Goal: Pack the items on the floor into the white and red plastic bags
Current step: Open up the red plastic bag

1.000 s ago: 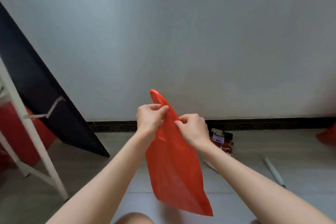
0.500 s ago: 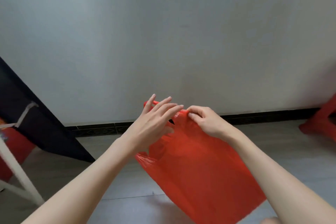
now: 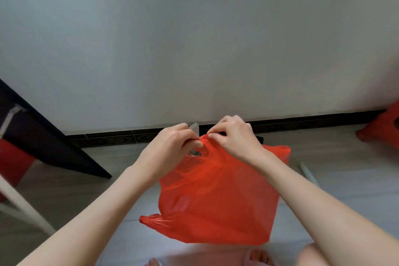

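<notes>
- The left hand [image 3: 172,149] and right hand [image 3: 235,136] each pinch the top edge of the red plastic bag [image 3: 218,196], held up in front of the person above the floor [image 3: 121,162].
- The bag hangs limp; its mouth looks barely parted, so packing seems hardly begun.
- A pale tube [image 3: 307,174] lies on the floor to the right, unpacked.
- No white bag is in sight.
</notes>
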